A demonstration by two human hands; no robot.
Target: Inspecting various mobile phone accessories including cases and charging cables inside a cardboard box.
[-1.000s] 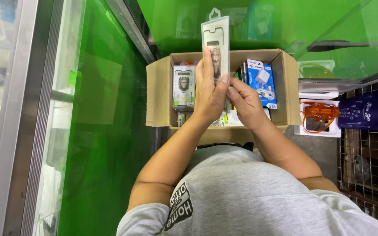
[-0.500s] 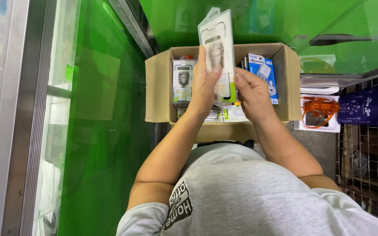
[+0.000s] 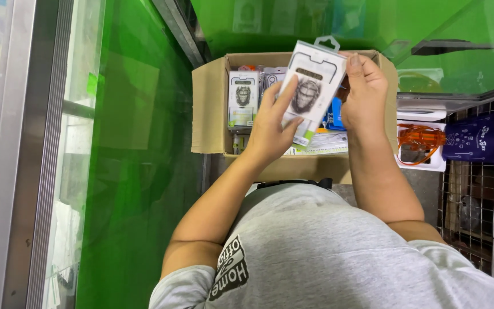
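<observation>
Both hands hold one flat white retail pkg with a grey hang tab and a dark animal-head picture (image 3: 311,86), tilted, just above the open brown cardboard box (image 3: 210,109); left hand (image 3: 270,129) grips its lower left edge, fingers spread up along the pkg's face, thumb at the bottom; right hand (image 3: 364,94) pinches the upper right corner, thumb on top, fingers curled behind.

Box sits in front of the person's grey t-shirt (image 3: 338,252), flaps open; inside at the left stands a second white pkg w/ the same animal-head picture (image 3: 243,97), upright against the wall; next to it a clear-fronted grey pkg (image 3: 271,77), partly hidden; a blue pkg (image 3: 335,114) shows between the hands; flat white and green printed packs (image 3: 327,143) lie at the bottom near the front wall.

Right of the box: an orange cable in a white tray pack (image 3: 421,143); beyond it a dark blue bag (image 3: 478,137) against a wire grid; green glass panel (image 3: 132,143) to the left.
</observation>
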